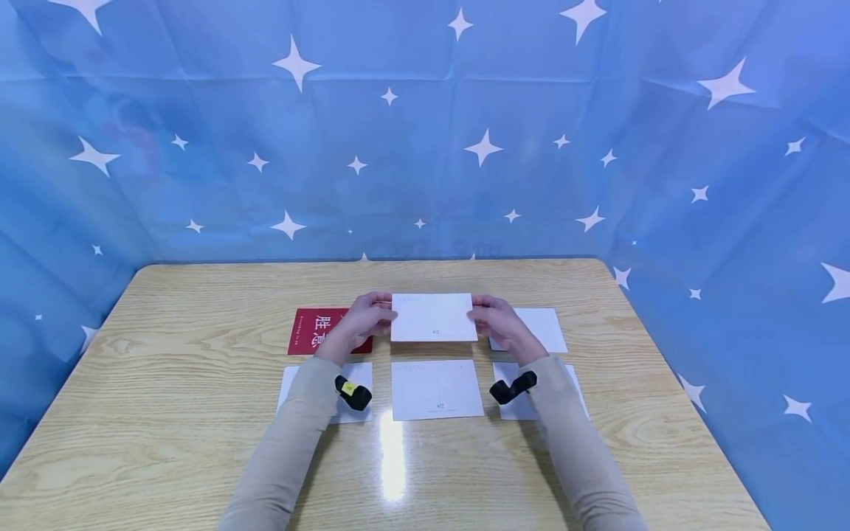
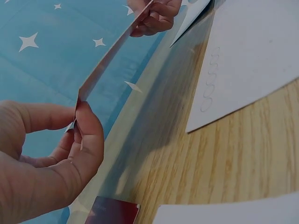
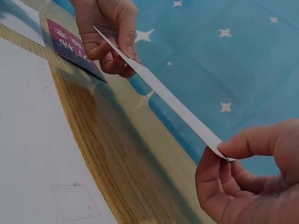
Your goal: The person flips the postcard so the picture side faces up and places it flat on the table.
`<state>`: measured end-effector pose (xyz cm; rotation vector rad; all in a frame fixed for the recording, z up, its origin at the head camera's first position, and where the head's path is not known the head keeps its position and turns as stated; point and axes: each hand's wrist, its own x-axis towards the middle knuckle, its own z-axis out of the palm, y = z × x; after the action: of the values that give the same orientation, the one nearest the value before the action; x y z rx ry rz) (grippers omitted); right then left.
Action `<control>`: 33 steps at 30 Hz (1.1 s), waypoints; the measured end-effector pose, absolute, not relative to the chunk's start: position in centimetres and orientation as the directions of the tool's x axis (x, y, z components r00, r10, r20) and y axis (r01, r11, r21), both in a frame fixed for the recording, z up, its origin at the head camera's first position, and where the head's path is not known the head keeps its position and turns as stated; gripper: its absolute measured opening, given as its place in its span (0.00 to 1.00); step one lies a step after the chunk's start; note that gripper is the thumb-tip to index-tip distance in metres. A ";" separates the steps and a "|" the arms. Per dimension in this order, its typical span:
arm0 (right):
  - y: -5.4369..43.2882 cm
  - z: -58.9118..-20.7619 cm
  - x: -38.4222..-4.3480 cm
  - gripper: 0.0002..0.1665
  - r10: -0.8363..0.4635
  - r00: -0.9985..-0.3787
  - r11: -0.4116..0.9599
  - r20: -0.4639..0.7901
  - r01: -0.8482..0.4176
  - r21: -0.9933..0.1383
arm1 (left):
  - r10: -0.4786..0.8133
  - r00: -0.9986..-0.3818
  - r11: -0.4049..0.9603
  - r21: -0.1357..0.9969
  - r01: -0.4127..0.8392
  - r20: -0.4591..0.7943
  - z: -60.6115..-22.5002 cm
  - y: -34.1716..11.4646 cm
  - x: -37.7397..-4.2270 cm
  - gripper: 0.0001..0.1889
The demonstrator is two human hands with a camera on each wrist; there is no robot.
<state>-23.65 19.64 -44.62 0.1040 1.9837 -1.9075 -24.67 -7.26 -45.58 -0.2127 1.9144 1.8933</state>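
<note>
A white postcard (image 1: 434,318) is held up off the table between both hands, its plain side toward the head camera. My left hand (image 1: 361,322) pinches its left edge between thumb and fingers. At the opposite edge, my right hand (image 1: 499,322) pinches it the same way. Both wrist views show the postcard nearly edge-on, and its far face is hidden from the head camera. Just below it lies another white postcard (image 1: 437,391) with a row of small printed marks. A red card (image 1: 307,332) with white characters sits partly behind the left hand.
Another white card (image 1: 543,330) lies beyond the right hand. Two more white cards, one at lower left (image 1: 361,375) and one at lower right (image 1: 524,410), are partly covered by the forearms. The wooden table (image 1: 166,413) meets a blue star-patterned curtain (image 1: 398,192) behind.
</note>
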 end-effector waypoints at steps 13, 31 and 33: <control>19.8 -44.1 -23.5 0.23 -0.187 -0.941 0.088 -0.281 0.269 -0.959 | 0.203 -0.913 0.010 0.933 -0.359 -0.354 -45.4 -7.5 -24.7 0.18; 20.4 -44.1 -23.1 0.06 -0.167 -0.980 0.101 -0.105 0.089 -0.991 | 0.204 -0.940 -0.023 0.959 -0.282 -0.272 -45.4 -7.6 -24.4 0.08; 20.4 -44.2 -23.1 0.05 -0.162 -0.983 0.102 -0.091 0.075 -0.992 | 0.197 -0.942 -0.012 0.960 -0.280 -0.272 -45.3 -7.7 -24.3 0.08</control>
<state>-23.14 20.44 -44.21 -0.0875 2.1930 -1.9919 -24.35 -7.66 -45.27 -0.0863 1.9410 2.0218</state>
